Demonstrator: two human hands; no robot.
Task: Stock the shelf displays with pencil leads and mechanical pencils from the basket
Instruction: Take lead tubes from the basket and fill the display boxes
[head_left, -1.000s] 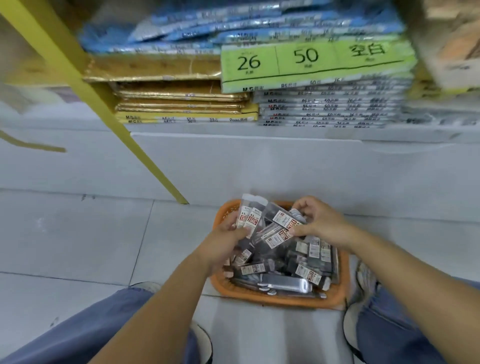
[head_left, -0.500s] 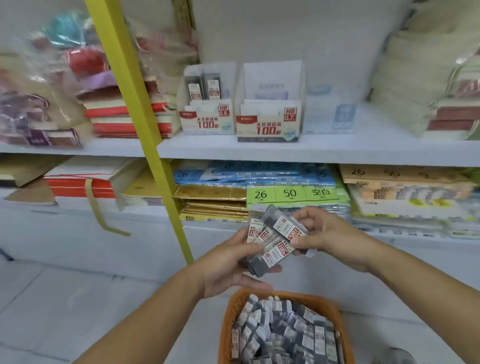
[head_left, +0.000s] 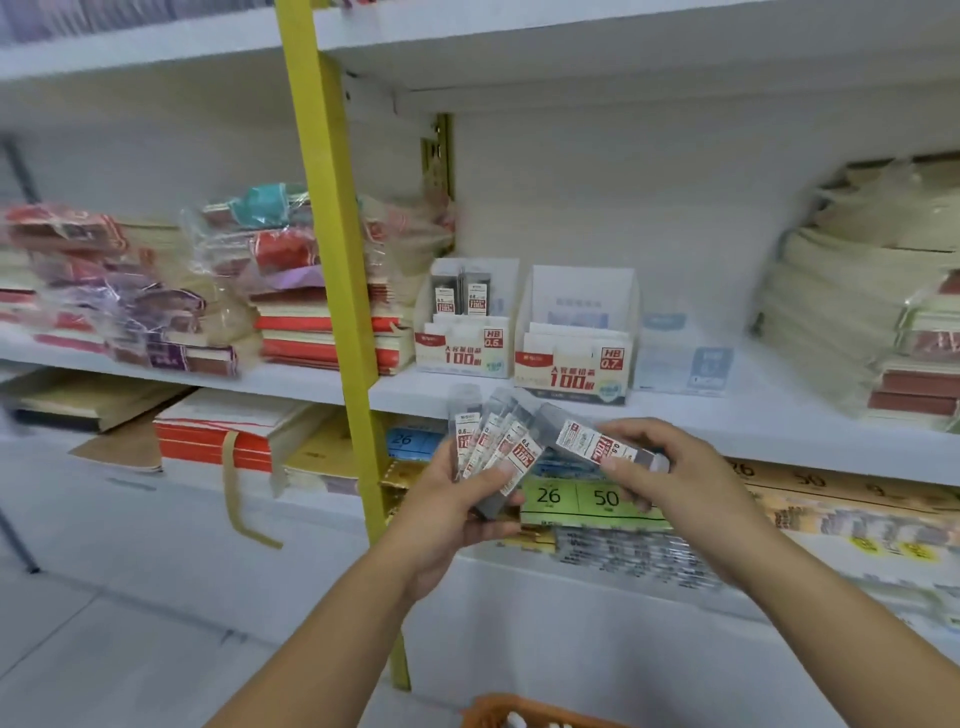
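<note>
- Lead cases (head_left: 493, 457) are fanned in the left hand (head_left: 457, 512), thumb across their fronts and fingers curled behind, closed on the bunch in front of the shelf edge, below the display boxes.
- Right hand (head_left: 670, 480) is pinched shut on one more lead case (head_left: 602, 446), lying nearly level, thumb under and fingers over its right end; its left end touches or overlaps the fan.
- Handling, as I judge it: small rigid plastic tubes, light, smooth and likely slick against one another, so a loose fan could slide apart. Taking each one by its long flat sides near the middle, over the paper label, should give the surest hold; the thin leads inside would not like a drop.
- 0.5 display box (head_left: 465, 332) on the middle shelf (head_left: 727, 415) holds two upright cases at its back left; its front pocket looks unfilled. The labels in hand seem to read 0.5, so this is likely their home.
- 0.7 display box (head_left: 574, 345) just beside it to the right shows only a card insert, no cases that I can see.
- Orange basket (head_left: 519, 714) is barely in view at the bottom edge; its contents cannot be made out.
</note>
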